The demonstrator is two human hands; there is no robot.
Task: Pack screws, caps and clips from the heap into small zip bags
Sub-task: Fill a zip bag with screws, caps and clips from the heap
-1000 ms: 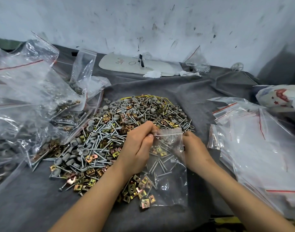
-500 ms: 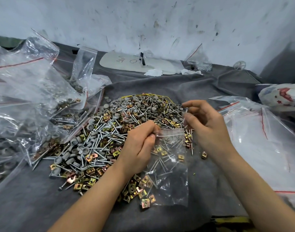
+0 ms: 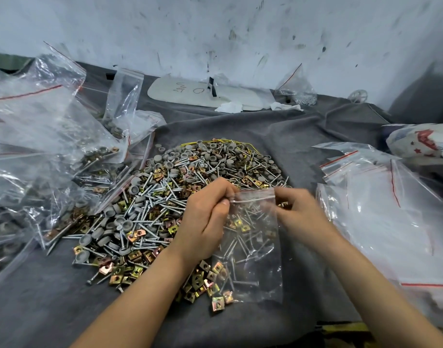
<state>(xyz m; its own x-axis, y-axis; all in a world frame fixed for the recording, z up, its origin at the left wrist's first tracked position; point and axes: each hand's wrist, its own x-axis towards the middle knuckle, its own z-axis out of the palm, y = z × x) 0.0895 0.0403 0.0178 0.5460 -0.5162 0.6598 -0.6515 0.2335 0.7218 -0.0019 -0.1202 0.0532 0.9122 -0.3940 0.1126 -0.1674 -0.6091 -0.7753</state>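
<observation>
Your left hand [image 3: 205,217] pinches the top left edge of a small zip bag [image 3: 253,247] between thumb and curled fingers, a firm grip. The bag lies at the near edge of the heap [image 3: 177,184] of screws, grey caps and brass clips on the grey-clothed surface [image 3: 39,297]; screws and clips show through it. Your right hand [image 3: 300,212] is blurred at the bag's mouth, fingers curled; what its grip holds, I cannot tell. To the left lie filled bags [image 3: 52,146], to the right empty bags [image 3: 378,209].
</observation>
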